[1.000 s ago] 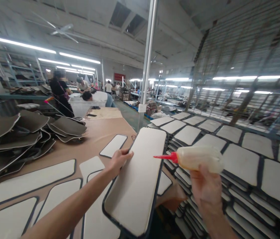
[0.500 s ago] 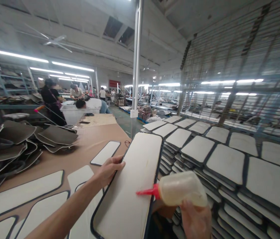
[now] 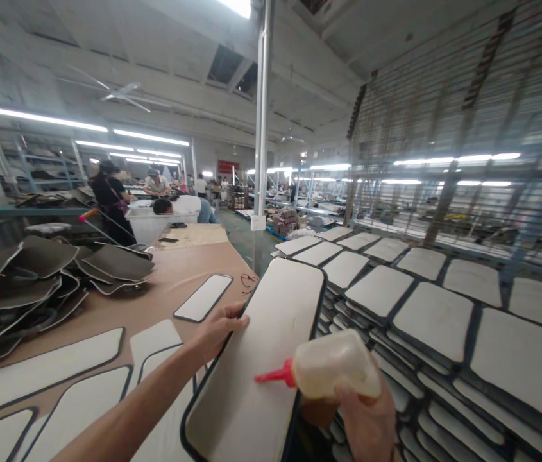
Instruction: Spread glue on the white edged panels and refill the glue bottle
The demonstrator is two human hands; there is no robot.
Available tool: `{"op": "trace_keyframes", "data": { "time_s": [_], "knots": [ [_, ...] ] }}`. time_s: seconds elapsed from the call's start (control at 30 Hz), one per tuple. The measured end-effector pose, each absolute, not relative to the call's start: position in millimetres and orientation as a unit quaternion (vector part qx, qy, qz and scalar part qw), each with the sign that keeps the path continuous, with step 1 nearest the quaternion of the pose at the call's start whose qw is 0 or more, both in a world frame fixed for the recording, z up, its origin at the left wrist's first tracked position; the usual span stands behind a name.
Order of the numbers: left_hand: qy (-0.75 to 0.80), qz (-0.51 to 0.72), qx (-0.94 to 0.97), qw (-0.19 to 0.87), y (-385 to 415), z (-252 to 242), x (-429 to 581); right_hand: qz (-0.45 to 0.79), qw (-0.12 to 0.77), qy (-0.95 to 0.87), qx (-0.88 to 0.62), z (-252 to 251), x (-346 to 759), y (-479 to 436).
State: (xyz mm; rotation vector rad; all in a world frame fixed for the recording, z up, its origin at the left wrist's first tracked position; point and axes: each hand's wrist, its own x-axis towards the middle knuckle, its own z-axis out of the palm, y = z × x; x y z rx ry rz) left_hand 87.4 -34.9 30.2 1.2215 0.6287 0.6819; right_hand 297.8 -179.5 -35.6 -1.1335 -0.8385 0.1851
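My left hand [image 3: 222, 328] grips the left edge of a long white panel [image 3: 278, 314] with rounded corners and a dark border, thumb on its face. The panel is tilted up in front of me. In my right hand [image 3: 365, 410] is a translucent squeeze bottle [image 3: 335, 364] with yellowish liquid, lying nearly sideways. Its red nozzle [image 3: 274, 373] points left over the lower part of the panel; whether the tip touches the surface I cannot tell. Faint yellowish marks show on the panel's upper right.
A brown-covered table [image 3: 213, 260] at left bears several white panels [image 3: 49, 369], eyeglasses [image 3: 248, 282] and a heap of dark curved pieces [image 3: 40, 269]. Stacks of dark-edged white panels [image 3: 434, 314] stand close on my right. A post [image 3: 262, 115] rises ahead; people [image 3: 107, 199] work beyond.
The bottle has moved a little left and down across the panel with my right hand. The panel's top has shifted slightly right, and my view has turned slightly.
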Motion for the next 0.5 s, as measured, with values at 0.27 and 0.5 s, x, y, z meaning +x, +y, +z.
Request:
{"op": "trace_keyframes", "data": {
  "time_s": [0.27,0.5],
  "knots": [
    [0.268,0.279,0.591,0.708,-55.2,31.9,101.8,0.055,0.835,-0.284,-0.469,-5.4,339.8,-157.4],
    [0.304,0.288,0.601,0.681,-59.4,30.2,105.2,0.189,0.759,-0.389,-0.487,-36.5,321.8,-185.6]
  ]
}}
